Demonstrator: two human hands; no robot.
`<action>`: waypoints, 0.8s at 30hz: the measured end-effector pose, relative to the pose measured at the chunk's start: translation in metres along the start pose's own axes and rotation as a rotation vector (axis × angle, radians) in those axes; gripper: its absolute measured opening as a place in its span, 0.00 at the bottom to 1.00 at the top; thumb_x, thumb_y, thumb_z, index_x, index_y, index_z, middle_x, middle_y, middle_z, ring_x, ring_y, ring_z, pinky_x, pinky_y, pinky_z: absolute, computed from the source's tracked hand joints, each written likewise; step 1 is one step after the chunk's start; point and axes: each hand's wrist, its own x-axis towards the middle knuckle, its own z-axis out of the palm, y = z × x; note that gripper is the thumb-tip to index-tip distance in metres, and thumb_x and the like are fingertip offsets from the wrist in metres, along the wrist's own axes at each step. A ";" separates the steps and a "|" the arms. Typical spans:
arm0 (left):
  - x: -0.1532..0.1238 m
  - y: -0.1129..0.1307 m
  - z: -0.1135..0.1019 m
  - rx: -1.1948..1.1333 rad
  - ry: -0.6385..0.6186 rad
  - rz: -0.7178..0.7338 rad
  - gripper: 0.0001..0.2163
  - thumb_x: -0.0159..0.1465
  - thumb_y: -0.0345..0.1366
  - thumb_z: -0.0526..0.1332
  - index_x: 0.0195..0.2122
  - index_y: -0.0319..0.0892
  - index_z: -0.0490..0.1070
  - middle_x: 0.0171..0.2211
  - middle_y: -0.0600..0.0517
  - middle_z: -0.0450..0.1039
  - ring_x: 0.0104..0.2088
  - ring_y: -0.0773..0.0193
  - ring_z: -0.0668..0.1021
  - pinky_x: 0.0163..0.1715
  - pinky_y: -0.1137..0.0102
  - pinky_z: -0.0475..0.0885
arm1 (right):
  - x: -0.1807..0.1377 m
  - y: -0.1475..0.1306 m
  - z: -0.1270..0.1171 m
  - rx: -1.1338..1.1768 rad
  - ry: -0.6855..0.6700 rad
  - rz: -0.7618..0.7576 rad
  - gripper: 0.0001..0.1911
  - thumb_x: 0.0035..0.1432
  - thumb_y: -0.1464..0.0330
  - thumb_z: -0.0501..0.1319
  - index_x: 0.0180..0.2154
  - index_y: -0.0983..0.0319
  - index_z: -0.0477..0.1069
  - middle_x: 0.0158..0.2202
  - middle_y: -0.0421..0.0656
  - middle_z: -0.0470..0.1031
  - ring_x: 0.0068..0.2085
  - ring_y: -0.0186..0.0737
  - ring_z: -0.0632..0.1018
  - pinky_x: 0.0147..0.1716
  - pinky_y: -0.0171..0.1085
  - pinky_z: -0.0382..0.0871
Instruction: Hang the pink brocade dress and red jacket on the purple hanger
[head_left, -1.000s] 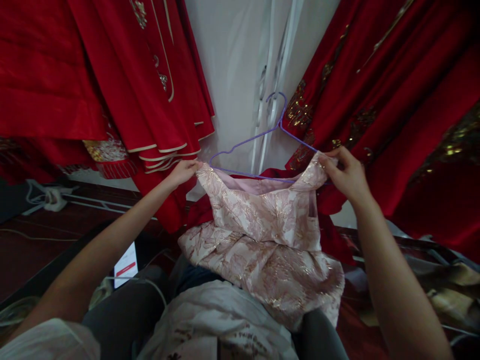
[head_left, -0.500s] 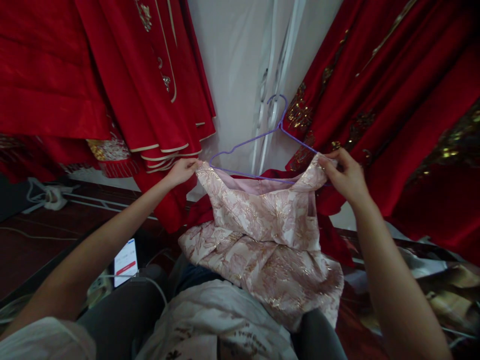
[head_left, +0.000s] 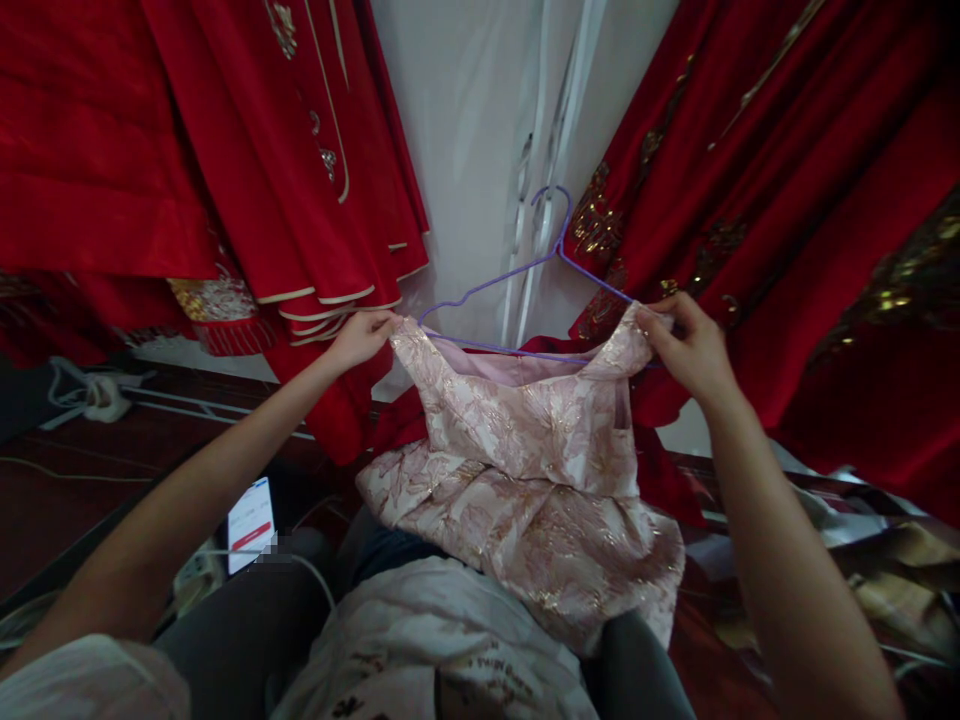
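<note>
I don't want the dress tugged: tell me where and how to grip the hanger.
Pinch the hanger just below its hook, probably best from the far side: it is bare there, while both shoulders meet the straps of the dress.

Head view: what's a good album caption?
Left hand and right hand hold a pink dress by its shoulders on a purple hanger, red clothes on either side.

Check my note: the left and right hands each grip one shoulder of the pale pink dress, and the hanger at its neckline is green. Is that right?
Not quite: the hanger is purple, not green, as the head view shows. The rest stands: the left hand and the right hand each grip one shoulder of the pale pink dress.
</note>
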 end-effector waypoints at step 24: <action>-0.046 -0.035 0.078 -0.069 -0.599 0.015 0.27 0.47 0.45 0.70 0.47 0.39 0.73 0.44 0.43 0.76 0.43 0.56 0.78 0.44 0.65 0.72 | -0.004 0.000 0.028 0.159 -0.044 0.083 0.10 0.55 0.60 0.57 0.28 0.58 0.63 0.26 0.37 0.67 0.28 0.36 0.67 0.30 0.35 0.62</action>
